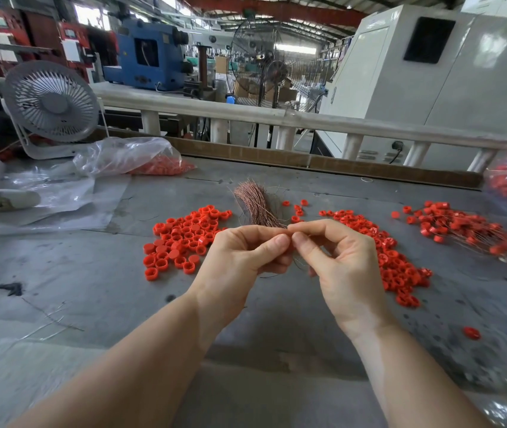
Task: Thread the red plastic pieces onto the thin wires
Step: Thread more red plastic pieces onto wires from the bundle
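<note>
Thin copper-coloured wires in bundle just behind pinch | left hand and right hand fingertips meeting, pinching thin strand | round red plastic pieces heaped either side

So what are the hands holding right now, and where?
Both hands, left hand and right hand, pinch thin wire between fingertips; the held part is hidden.

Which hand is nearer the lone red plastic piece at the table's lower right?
Right. The right hand is up-left of the lone red plastic piece; the left hand lies farther left.
</note>
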Available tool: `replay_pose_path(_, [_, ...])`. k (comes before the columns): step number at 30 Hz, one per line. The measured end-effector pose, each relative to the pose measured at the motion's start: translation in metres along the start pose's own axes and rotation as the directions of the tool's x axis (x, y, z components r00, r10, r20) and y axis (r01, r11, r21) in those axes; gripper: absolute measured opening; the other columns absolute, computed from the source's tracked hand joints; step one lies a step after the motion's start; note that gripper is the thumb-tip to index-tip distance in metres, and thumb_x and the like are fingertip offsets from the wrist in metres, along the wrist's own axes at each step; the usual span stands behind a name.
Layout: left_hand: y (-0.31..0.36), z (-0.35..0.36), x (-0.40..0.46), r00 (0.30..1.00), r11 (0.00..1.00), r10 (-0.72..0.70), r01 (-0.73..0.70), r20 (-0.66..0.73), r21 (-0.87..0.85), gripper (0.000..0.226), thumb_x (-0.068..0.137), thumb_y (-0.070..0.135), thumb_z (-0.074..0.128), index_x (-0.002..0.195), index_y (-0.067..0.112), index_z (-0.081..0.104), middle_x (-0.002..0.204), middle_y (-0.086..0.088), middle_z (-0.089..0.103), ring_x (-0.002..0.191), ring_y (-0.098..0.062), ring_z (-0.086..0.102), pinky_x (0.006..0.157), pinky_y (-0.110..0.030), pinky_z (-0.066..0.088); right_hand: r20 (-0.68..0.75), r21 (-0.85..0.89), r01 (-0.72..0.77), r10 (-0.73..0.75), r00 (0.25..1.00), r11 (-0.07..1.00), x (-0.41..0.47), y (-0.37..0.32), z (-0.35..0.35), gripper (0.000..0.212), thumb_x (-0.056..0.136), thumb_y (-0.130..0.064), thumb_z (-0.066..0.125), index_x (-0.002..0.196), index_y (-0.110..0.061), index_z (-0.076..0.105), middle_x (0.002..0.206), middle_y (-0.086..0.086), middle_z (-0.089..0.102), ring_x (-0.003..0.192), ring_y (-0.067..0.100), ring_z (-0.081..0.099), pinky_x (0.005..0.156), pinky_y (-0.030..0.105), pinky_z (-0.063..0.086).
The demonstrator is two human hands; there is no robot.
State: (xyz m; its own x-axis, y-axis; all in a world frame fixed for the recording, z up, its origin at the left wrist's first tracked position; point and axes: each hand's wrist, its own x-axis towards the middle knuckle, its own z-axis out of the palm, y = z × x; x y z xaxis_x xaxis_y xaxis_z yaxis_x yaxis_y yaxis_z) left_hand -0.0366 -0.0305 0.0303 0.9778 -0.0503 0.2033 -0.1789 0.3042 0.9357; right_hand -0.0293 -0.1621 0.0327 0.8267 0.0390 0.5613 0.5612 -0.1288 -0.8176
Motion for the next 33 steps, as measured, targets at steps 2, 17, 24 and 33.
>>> replay_pose_path(2, [0.0003,0.0002,-0.0004,1.000,1.000,-0.002,0.002,0.003,-0.017,0.011,0.077,0.005,0.061,0.076,0.010,0.071,0.059,-0.002,0.066,0.053,-0.007,0.060,0.053,-0.016,0.049,0.006,0.005,0.000,0.000,1.000,1.000,0.0001,0.0004,-0.0002,0.009,0.078,-0.017,0.066,0.081,-0.024,0.071,0.072,-0.013,0.069,0.065,0.001,0.059,0.061,0.017,0.042])
replay_pose_path(17, [-0.0059,0.0019,0.0001,0.999,0.998,-0.015,0.017,0.032,-0.063,0.021,0.063,0.016,0.068,0.082,0.011,0.074,0.069,-0.005,0.070,0.061,-0.007,0.063,0.060,-0.016,0.052,0.005,-0.013,0.008,-0.008,1.000,1.000,0.0013,0.0038,-0.0016,0.020,0.082,-0.006,0.066,0.078,-0.025,0.070,0.066,-0.015,0.066,0.059,0.000,0.056,0.059,0.012,0.040])
replay_pose_path(24, [-0.0071,0.0020,0.0004,0.998,1.000,0.010,-0.010,0.055,0.003,0.022,0.070,0.022,0.063,0.087,0.012,0.072,0.075,-0.012,0.070,0.067,-0.012,0.063,0.061,-0.017,0.050,0.102,0.083,-0.121,0.112,0.988,0.989,-0.0002,-0.0001,0.0029,0.012,0.078,-0.037,0.069,0.086,-0.028,0.070,0.078,-0.010,0.072,0.067,-0.003,0.059,0.059,0.011,0.043])
replay_pose_path(33, [-0.0094,0.0063,-0.0004,0.996,0.983,0.073,-0.080,0.048,0.164,0.017,0.092,0.002,0.049,0.101,0.000,0.064,0.098,-0.023,0.069,0.082,-0.023,0.060,0.063,-0.017,0.048,0.079,0.019,-0.103,0.101,0.992,0.994,-0.0022,0.0020,0.0047,0.027,0.068,-0.028,0.072,0.092,-0.017,0.071,0.076,-0.010,0.070,0.067,-0.002,0.061,0.067,0.013,0.046])
